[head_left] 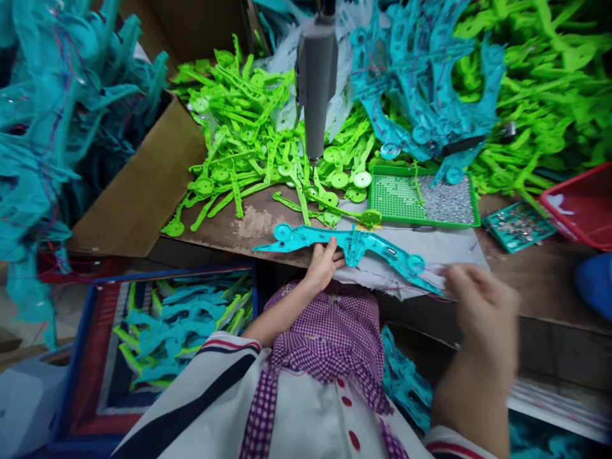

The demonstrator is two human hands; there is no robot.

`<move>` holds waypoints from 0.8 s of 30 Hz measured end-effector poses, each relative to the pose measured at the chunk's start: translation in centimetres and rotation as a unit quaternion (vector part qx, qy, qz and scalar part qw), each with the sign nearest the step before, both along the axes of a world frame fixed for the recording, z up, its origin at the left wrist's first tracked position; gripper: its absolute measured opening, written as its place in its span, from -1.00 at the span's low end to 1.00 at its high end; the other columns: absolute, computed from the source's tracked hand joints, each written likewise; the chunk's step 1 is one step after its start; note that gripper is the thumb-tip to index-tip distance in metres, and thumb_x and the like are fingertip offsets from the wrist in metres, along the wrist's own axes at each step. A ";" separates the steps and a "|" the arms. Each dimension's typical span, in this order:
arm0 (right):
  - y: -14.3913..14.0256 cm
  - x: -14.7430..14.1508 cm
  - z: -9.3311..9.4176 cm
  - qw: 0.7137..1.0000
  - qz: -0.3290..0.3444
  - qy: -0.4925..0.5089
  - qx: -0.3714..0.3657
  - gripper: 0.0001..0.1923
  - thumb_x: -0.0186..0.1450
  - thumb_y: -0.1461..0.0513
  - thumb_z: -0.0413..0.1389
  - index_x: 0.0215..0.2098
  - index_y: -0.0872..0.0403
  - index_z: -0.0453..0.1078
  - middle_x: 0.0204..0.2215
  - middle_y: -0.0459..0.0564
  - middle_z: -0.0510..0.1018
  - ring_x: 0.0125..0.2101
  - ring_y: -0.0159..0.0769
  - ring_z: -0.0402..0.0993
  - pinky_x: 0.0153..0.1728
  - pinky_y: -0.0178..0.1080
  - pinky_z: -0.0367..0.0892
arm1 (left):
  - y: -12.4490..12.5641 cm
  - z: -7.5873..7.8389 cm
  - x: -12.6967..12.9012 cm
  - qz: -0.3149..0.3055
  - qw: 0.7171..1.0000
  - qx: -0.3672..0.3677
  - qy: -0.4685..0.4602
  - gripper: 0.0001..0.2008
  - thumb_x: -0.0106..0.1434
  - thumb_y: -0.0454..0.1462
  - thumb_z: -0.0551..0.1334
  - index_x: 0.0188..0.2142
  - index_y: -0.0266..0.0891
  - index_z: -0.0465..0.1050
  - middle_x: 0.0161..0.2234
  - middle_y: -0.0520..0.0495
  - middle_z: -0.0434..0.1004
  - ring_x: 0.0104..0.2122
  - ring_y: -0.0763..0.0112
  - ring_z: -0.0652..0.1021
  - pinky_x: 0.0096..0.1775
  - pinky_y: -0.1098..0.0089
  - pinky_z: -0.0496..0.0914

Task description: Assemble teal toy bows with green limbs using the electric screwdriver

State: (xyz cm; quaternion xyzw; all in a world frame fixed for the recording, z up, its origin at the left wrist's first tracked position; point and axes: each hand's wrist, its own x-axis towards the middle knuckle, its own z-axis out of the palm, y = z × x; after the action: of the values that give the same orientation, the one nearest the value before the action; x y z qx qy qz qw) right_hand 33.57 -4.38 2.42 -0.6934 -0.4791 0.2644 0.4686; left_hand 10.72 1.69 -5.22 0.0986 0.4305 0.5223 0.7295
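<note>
Checked apron [325,344] and striped sleeves fill the near view, w/ a blue crate [76,357] at lower left holding teal and green parts, some already stacked in it. Right hand [482,319] is closest to the lens, heavily blurred; fingers look loosely curled near the right end of the teal part [354,245], but can't tell if they pinch it. Left hand [322,264] sits at the bench [253,223] near edge, fingers curled over the part's middle, thumb below, holding it down.

Teal part lies flat along the near edge, partly on white cloth [449,252], long axis left-right, round end at left. Just behind it a green part [329,207] lies across, its disc end touching the green tray [473,220] front-left corner. Tray holds small metal bits, prob. rivets/screws; a smaller teal tray [492,231] of similar bits sits to its right, red bin [568,191] at the far right edge.

Grey press head [315,76] hangs over mid-bench, nothing under its tip. Green pile [239,121] at back left, teal pile [421,83] at back centre, more green at back right.

Progress, judged: big loose piles vs. a part-filled crate, so most work seems left; this teal part isn't under the press yet.
</note>
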 end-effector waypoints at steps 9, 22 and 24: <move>2.5 -7.8 -5.8 0.942 0.033 -0.308 -0.130 -0.34 0.43 -0.15 -0.23 -0.29 0.11 0.52 -0.53 0.09 0.52 -0.54 -0.29 0.28 -0.44 -0.24 -0.04 | -0.5 -0.1 -0.6 -0.029 0.999 0.030 -0.021 -0.35 0.13 -0.05 0.47 0.15 -0.08 0.33 -0.15 -0.05 0.61 -0.29 0.39 0.65 -0.18 0.33 0.58; 2.6 -8.4 -5.2 0.938 0.063 -0.265 -0.214 -0.53 0.41 -0.04 -0.08 -0.31 0.08 0.54 -0.51 0.04 0.53 -0.52 -0.32 0.28 -0.42 -0.27 -0.06 | -0.5 0.1 -0.7 -0.044 0.997 0.060 -0.024 -0.35 0.14 -0.14 0.47 0.19 -0.11 0.36 -0.09 -0.09 0.65 -0.15 0.30 0.67 -0.01 0.22 0.53; 2.6 -8.4 -5.2 0.938 0.061 -0.264 -0.218 -0.54 0.40 -0.02 -0.07 -0.34 0.07 0.52 -0.52 0.03 0.52 -0.52 -0.32 0.27 -0.42 -0.27 -0.07 | -0.5 0.2 -0.7 -0.046 0.997 0.059 -0.024 -0.35 0.13 -0.16 0.48 0.18 -0.13 0.38 -0.10 -0.09 0.66 -0.14 0.29 0.66 0.00 0.21 0.53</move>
State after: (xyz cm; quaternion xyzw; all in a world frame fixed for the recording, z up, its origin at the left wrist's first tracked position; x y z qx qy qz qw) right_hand 25.19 -1.81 -2.74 -0.7931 -0.5573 0.1979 0.1456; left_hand 10.03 1.20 -5.04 0.1489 0.3766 0.5147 0.7557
